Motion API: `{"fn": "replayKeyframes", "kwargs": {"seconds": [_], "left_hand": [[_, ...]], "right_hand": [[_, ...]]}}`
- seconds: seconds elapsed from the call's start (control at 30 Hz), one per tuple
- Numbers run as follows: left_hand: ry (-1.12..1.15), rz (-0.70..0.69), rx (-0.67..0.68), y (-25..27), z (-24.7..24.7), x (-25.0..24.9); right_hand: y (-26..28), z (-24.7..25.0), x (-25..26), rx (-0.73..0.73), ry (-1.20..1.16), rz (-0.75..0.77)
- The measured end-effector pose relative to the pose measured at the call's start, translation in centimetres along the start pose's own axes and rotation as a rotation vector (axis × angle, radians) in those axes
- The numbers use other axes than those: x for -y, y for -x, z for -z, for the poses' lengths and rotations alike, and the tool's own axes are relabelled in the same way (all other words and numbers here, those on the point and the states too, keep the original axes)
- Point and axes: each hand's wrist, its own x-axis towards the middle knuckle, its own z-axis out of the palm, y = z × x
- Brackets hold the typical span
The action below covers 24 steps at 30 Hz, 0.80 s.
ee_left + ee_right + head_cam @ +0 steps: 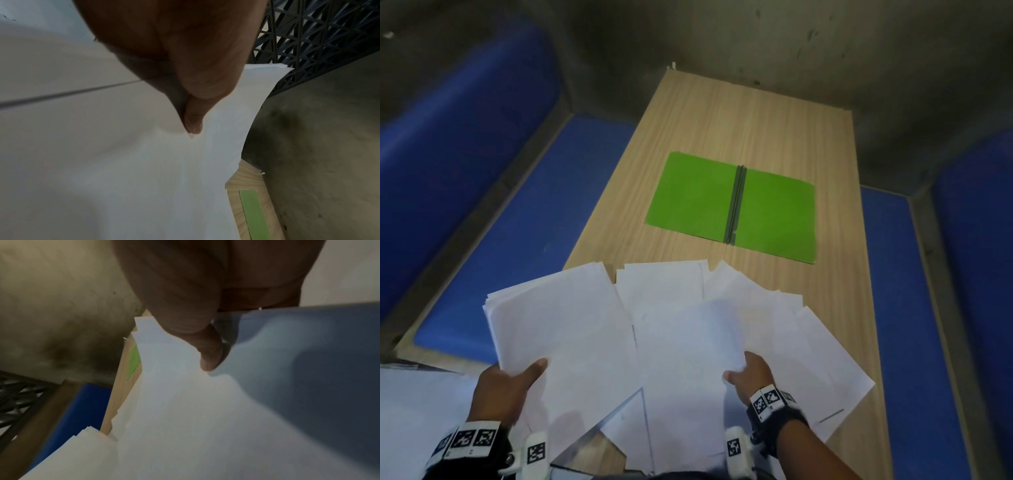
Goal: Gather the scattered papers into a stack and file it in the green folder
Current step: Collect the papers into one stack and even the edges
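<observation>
In the head view, white papers (681, 329) lie fanned out across the lower half of the frame, covering the near end of a pale wooden table (743, 116). The left hand (506, 380), at the lower left, holds a thick bundle of sheets by its near edge, thumb lying flat on top and the other fingers hidden beneath; that bundle tilts toward the upper left and hangs past the table's left edge. The left wrist view shows the same thumb (194, 120) pressed onto the top sheet. The right hand (751, 375), at the lower centre-right, grips the near edge of another overlapping sheaf, thumb on top and fingers tucked under the paper; in the right wrist view its thumb (209, 352) pins a sheet that curls up beside it. More sheets spread loosely toward the right edge of the table. The green folder (732, 207) lies open and flat in the middle of the frame, just beyond the papers and not touching them, its dark spine running down the centre. Blue cushioned benches (527, 212) flank the table on the left and right sides.
</observation>
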Motion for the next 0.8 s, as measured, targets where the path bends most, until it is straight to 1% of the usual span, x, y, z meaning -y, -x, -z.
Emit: {"fn": "replayKeyframes", "kwargs": {"seconds": [0.07, 0.13, 0.23, 0.3, 0.33, 0.4, 0.47, 0.6, 0.7, 0.8], "left_hand": [[-0.004, 0.006, 0.0, 0.0, 0.2, 0.0], [-0.008, 0.01, 0.003, -0.1, 0.4, 0.2], [-0.015, 0.003, 0.004, 0.0, 0.6, 0.3], [-0.013, 0.002, 0.004, 0.0, 0.5, 0.3], [-0.012, 0.003, 0.005, 0.1, 0.5, 0.3], [-0.011, 0.003, 0.004, 0.1, 0.5, 0.2], [-0.015, 0.002, 0.004, 0.1, 0.4, 0.3], [-0.021, 0.008, 0.006, 0.3, 0.1, 0.5], [-0.018, 0.012, 0.003, 0.3, 0.0, 0.7], [-0.024, 0.02, 0.0, 0.2, 0.0, 1.1]], "right_hand": [[-0.2, 1.9, -0.8, -0.076, 0.018, 0.024], [-0.8, 4.4, -1.8, -0.171, 0.038, 0.012], [-2.1, 8.2, -3.7, -0.308, 0.103, -0.061], [-3.3, 9.9, -5.2, -0.367, 0.177, -0.109], [-3.9, 10.4, -5.9, -0.367, 0.218, -0.135], [-4.5, 10.6, -6.6, -0.3, 0.244, -0.178], [-4.5, 10.2, -6.7, -0.248, 0.212, -0.195], [-3.5, 8.5, -6.5, -0.267, 0.028, -0.141], [-3.0, 8.0, -6.7, -0.239, 0.018, -0.063], [-2.1, 9.1, -7.0, -0.188, -0.019, 0.029]]}}
